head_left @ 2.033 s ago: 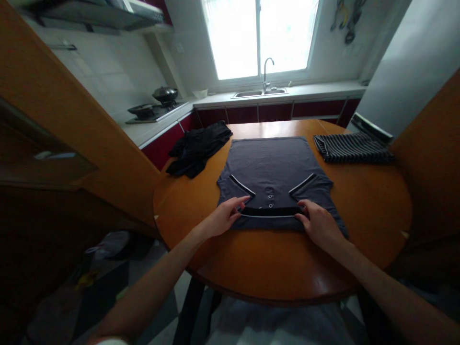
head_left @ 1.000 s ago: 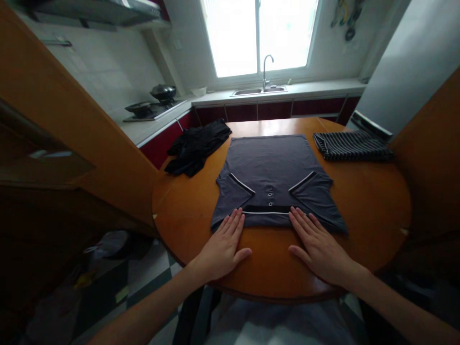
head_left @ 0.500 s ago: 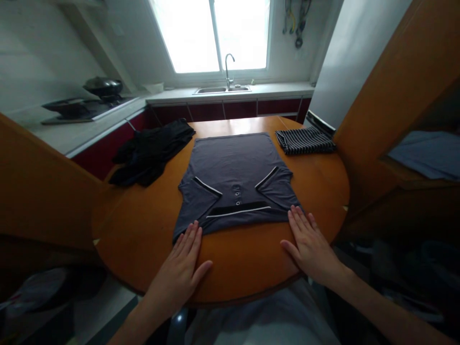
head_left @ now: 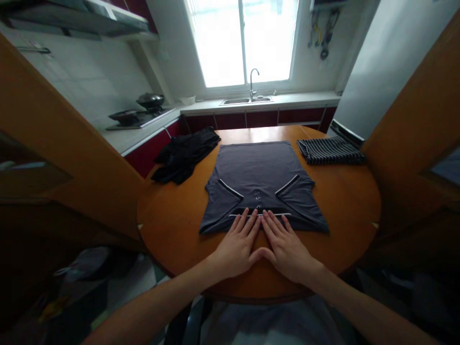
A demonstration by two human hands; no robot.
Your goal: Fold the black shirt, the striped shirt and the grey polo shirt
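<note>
A dark grey polo shirt (head_left: 257, 163) lies spread on the round wooden table (head_left: 172, 211), its collar end toward me. Both sleeves are folded inward, their black-and-white cuffs slanting toward the buttons in the middle. My left hand (head_left: 239, 244) rests flat on the collar edge, fingers stretched out. Beside it my right hand (head_left: 285, 244) lies flat as well, fingers extended over the collar. The two thumbs touch or nearly touch, and the hands cover the middle of the black collar band. Neither hand grips the cloth.
Black clothing (head_left: 189, 153) is heaped at the table's back left. A folded striped garment (head_left: 330, 150) lies at the back right. Beyond the table stand a counter with a sink (head_left: 247, 100), a stove with pans (head_left: 150, 100) and a fridge (head_left: 373, 72).
Both hands have moved inward from the shirt's near corners to the middle of the collar. The near edge of the shirt lies straighter. My view has shifted left and tilted up slightly.
</note>
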